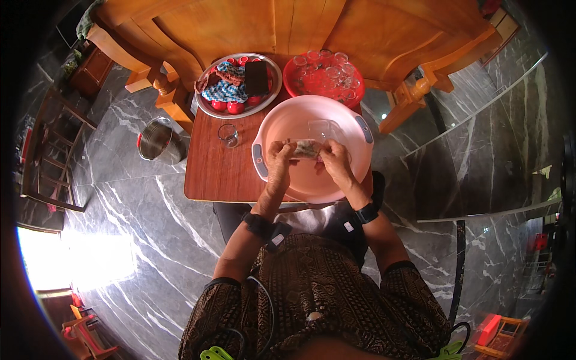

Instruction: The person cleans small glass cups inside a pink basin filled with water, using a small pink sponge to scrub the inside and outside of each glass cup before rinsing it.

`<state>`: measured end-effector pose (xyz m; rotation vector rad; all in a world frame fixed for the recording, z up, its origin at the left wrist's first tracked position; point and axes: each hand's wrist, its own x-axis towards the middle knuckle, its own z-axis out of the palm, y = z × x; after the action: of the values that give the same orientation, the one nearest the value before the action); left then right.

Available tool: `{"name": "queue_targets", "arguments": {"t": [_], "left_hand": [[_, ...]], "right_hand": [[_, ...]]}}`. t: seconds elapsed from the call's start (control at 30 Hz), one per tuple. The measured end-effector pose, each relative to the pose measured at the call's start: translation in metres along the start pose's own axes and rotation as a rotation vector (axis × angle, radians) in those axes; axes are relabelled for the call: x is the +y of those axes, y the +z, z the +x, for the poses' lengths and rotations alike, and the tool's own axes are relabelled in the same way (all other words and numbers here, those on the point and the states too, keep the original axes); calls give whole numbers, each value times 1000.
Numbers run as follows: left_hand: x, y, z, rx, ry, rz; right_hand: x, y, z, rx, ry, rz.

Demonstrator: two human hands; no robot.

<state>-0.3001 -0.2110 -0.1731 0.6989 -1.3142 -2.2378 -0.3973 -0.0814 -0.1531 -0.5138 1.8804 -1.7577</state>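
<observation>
Over a pink plastic basin (pixel 310 189), my left hand (pixel 281 159) and my right hand (pixel 334 158) pinch opposite ends of a small, pale, patterned cloth or packet (pixel 306 149); its exact kind cannot be told. Inside the basin, beyond my fingers, lies a clear transparent container (pixel 321 128). One clear glass cup (pixel 229 136) stands on the brown wooden table (pixel 216 177), left of the basin. Behind the basin, a red plastic tray (pixel 292 85) holds several clear glass cups (pixel 333 73).
A round metal tray (pixel 275 92) at the back left carries red cups (pixel 236 107), a blue-and-white cloth (pixel 225 92) and a black rectangular object (pixel 256 78). A metal bucket (pixel 161 141) stands on the marbled floor, left of the table. A wooden bench (pixel 252 22) borders the far side.
</observation>
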Motion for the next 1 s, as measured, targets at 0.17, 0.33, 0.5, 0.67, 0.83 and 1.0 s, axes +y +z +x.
{"name": "queue_targets", "arguments": {"t": [0.17, 0.33, 0.5, 0.67, 0.83, 1.0], "left_hand": [[-7, -7, 5, 82, 61, -320], [-7, -7, 2, -88, 123, -494], [-9, -14, 0, -238, -27, -610], [-12, -9, 9, -214, -118, -526], [-12, -8, 10, -9, -65, -425], [-18, -18, 22, -48, -178, -411]], "right_hand": [[9, -6, 5, 136, -98, -278], [35, -1, 4, -45, -343, -884], [29, 10, -17, -192, -446, -1327], [74, -5, 1, -553, -493, -1184], [35, 5, 1, -85, -533, -877], [-3, 9, -5, 45, -409, -546]]}}
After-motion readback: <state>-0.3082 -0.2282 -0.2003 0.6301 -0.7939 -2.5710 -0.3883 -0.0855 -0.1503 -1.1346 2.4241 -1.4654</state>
